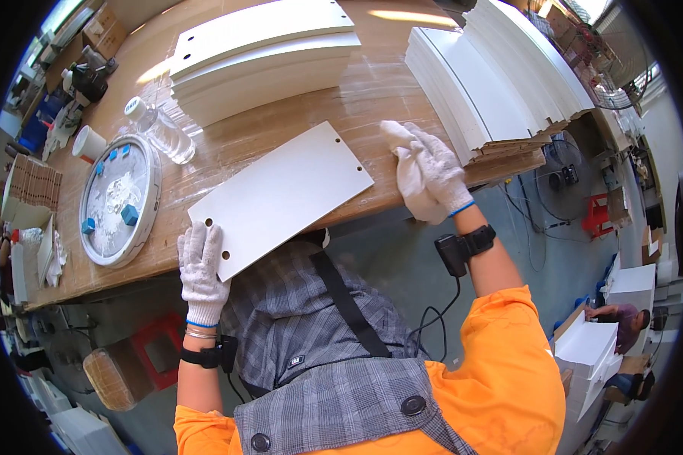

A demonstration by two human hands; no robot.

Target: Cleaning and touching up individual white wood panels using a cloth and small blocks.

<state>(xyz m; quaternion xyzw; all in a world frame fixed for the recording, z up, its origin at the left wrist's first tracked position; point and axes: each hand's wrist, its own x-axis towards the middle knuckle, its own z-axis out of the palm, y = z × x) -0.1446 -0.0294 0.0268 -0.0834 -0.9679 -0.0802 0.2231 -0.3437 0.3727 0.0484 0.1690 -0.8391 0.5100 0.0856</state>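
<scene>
A white rectangular panel (284, 193) with small dark holes near its ends lies slantwise at the table's front edge. On its near left end rests my left hand (201, 262), in a pale knit glove, with the fingers stretched out along the edge. My right hand (436, 171), gloved too, is off the panel's right end, apart from it. Its fingers are closed on a crumpled white cloth (413, 178), part of which hangs under the palm.
Stacked white panels stand behind (265, 68) and at the right (493, 91) of the wooden table (364, 114). Left are a round tray (148, 216) with white powder and blue blocks, a clear bottle (167, 136) and a white cup (89, 144). A red stool (159, 350) stands below.
</scene>
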